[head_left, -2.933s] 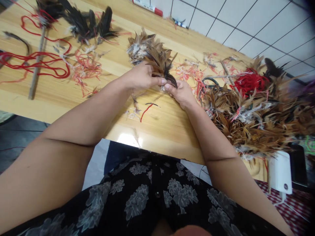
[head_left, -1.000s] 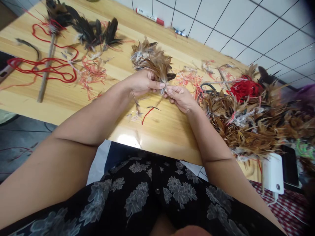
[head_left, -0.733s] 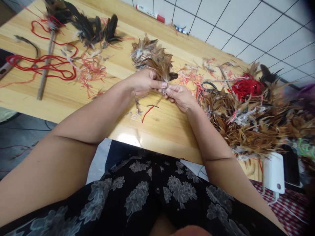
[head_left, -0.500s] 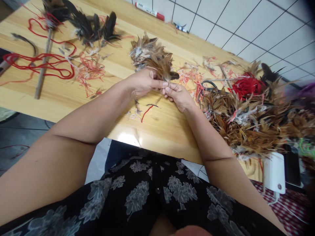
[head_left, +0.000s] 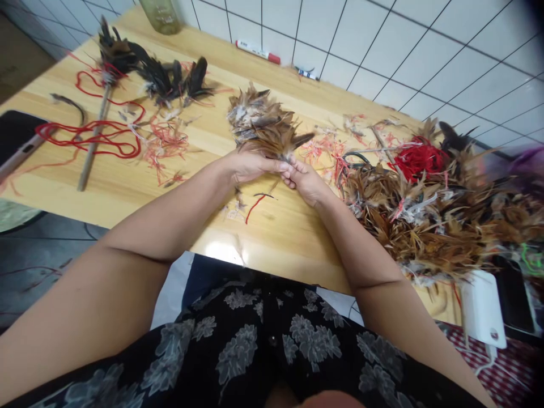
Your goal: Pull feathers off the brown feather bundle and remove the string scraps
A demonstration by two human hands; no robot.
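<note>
A bundle of brown and grey feathers fans out just beyond my hands, over the wooden table. My left hand is closed around its lower end, thumb stretched along the quills. Fingertip to fingertip with it, my right hand pinches the same end of the bundle. What exactly lies between the fingertips is too small to make out. One darker feather sticks out to the right. Below the hands, a short red string and a thin dark quill lie on the table.
A large heap of brown feathers lies at right, with red string behind it. At left are a stick topped with dark feathers, looped red cord and a phone. Markers lie by the tiled wall. A white device sits front right.
The camera view has shifted, so the table sits lower in the picture and a bottle shows at the back left. Both hands stay together at the bundle's end; its dark feather now shows longer.
</note>
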